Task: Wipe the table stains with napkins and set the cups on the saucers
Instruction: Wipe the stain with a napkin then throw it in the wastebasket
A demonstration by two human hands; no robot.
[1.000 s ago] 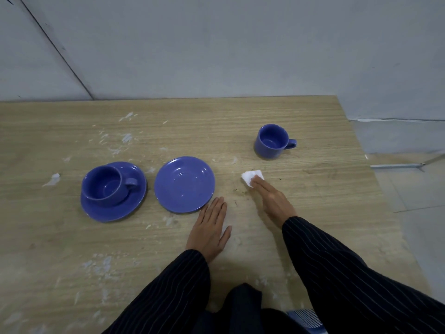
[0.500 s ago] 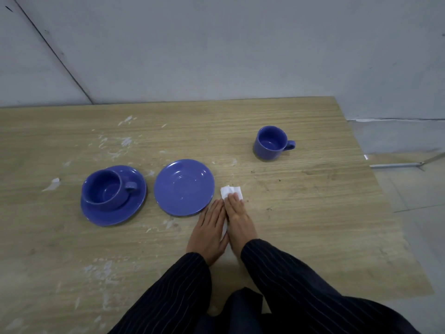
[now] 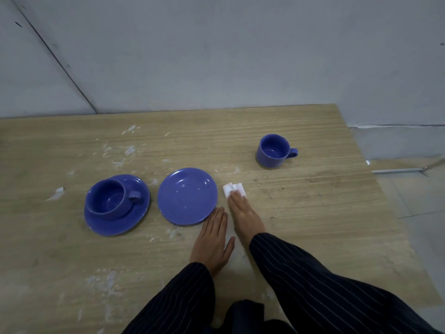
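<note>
While the flat right hand (image 3: pixel 243 213) presses a napkin (image 3: pixel 233 188) on the desk (image 3: pixel 313 213), the left hand (image 3: pixel 212 239) lies flat and empty; one cup (image 3: pixel 274 150) still needs the empty saucer (image 3: pixel 187 196).

A wood-grain desk (image 3: pixel 313 213) flecked with white stains (image 3: pixel 56 194) fills the lower frame. Lying on it: a blue saucer (image 3: pixel 101 225) at centre left, a bare saucer (image 3: pixel 187 196) mid-frame, a white napkin (image 3: pixel 232 188) beside it, a lone cup (image 3: pixel 273 150) at upper right
</note>
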